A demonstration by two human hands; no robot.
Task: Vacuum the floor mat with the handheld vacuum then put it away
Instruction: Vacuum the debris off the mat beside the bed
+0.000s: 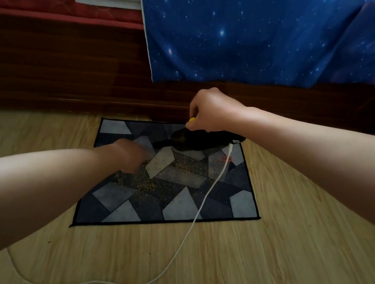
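My right hand (210,112) grips the handheld vacuum (196,141) low at the far edge of the floor mat (243,203), nozzle aimed toward the scattered grit (148,183) — my left hand (128,155) is blurred above the mat, open or curled I can't tell.

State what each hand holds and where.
Right hand grips the handheld vacuum by its top handle. Left hand is blurred; its hold cannot be told.
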